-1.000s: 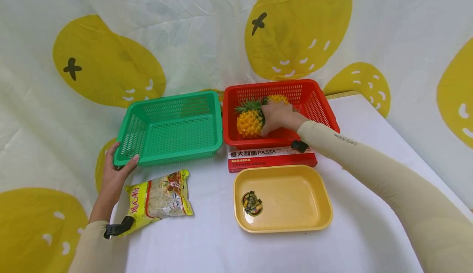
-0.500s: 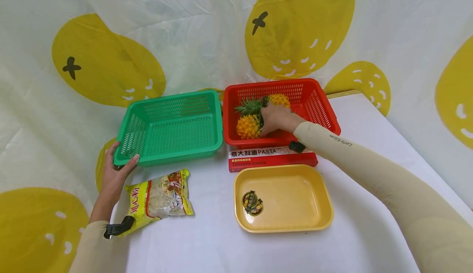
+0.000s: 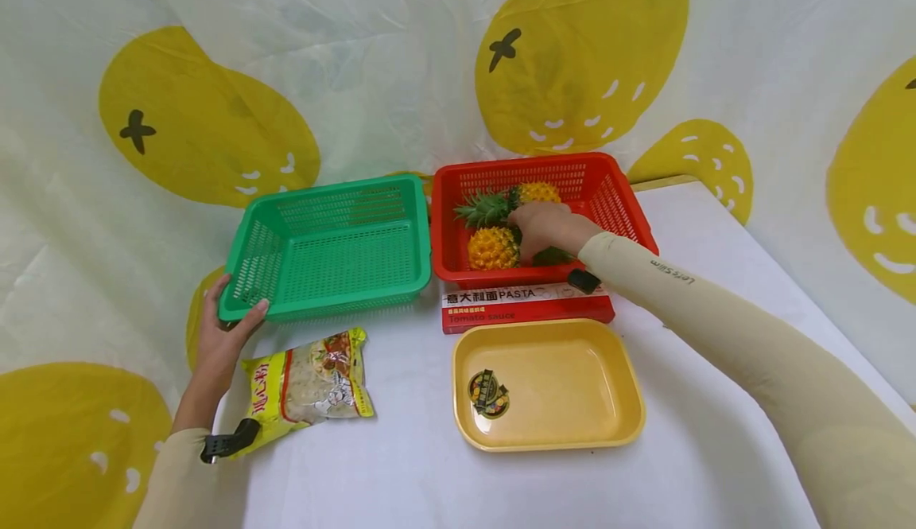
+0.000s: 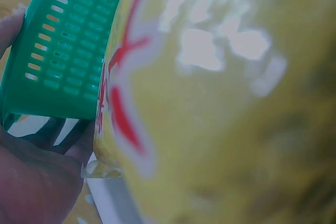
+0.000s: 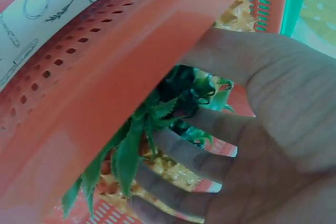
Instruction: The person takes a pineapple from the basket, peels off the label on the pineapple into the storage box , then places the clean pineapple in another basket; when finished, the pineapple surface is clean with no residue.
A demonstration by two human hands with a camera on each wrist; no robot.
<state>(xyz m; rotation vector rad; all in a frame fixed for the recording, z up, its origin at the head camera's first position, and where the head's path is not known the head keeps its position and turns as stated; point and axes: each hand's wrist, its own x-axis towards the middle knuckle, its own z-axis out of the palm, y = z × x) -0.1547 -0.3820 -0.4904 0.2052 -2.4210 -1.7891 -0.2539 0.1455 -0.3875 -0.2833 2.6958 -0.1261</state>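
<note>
1. Risk: slip of the near pineapple (image 3: 492,248) during a lift. Cause, as judged: right hand (image 3: 547,225) lies over the leafy crown, not round the yellow body; thin leaves likely to bend or slide between fingers.
2. Risk: snag on the near wall of the red basket (image 3: 615,171). Cause: wrist crossing low over that rim at centre right of the head view; crown tips close under the rim in the right wrist view.
3. Risk: second pineapple (image 3: 538,192), upper middle of the red basket, knocked or dragged along. Cause: its crown points toward the same spot, touching or nearly touching the hand; exact contact not clear.
4. Risk: shift of the green basket (image 3: 329,243). Cause: left hand (image 3: 223,336) gripping only the lower-left corner, thumb over the rim, fingers curled beneath.
5. Position: near pineapple inside the red basket, lower-left part, body left of the right hand's fingers (image 5: 178,153), crown beneath them.
6. Finger state, right hand: slightly spread, loosely bent over green leaves; firm closure not visible, cannot tell.
7. Nearby: snack bag (image 3: 309,386) just below the left hand, against the forearm.
</note>
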